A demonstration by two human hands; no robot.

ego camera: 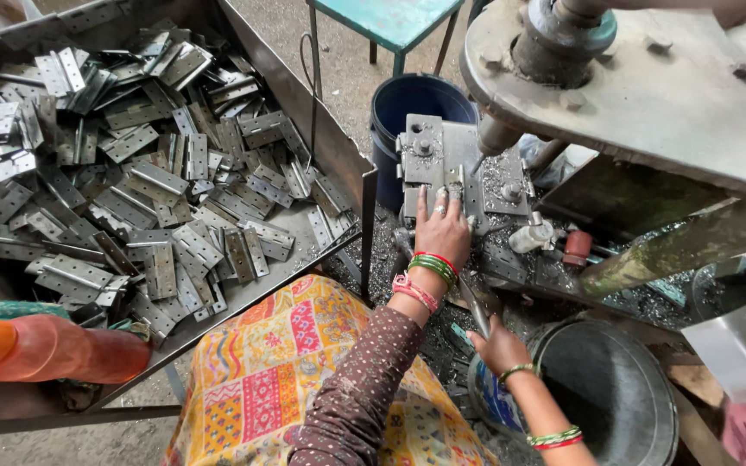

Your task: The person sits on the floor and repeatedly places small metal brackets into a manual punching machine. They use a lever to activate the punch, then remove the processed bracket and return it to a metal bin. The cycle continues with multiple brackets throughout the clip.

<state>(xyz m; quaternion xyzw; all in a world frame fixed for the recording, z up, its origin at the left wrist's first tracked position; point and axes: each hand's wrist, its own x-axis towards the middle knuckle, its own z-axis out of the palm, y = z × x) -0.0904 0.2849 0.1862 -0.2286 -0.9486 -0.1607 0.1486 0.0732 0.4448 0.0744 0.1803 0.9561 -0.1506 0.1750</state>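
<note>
- Metal hinge plate is lying on the grey jig block of the drill press, just under the drill bit that is pointing down from two o'clock.
- Left hand is lying flat on that block with its fingers spread and pressing on the hinge plate; it is not closing around anything.
- Green, red and pink bangles are sitting on the left wrist, above a brown dotted sleeve.
- Right hand is closing around a thin metal lever, at five o'clock from the left hand.
- Round dark metal tub is standing just beside the right hand, at four o'clock from it.
- Big metal tray is taking up the left side, at nine to eleven o'clock from the left hand, and is holding a loose heap of grey hinges.
- Dark blue bucket is standing between the tray and the jig block, at twelve o'clock from the left hand.
- Orange plastic bottle is lying on its side at the tray's near edge, at eight o'clock.
- Heavy grey press head is hanging over the work at one to two o'clock.
- Patterned yellow cloth is covering the lap at six o'clock.
- Metal shavings are lying around the block.
</note>
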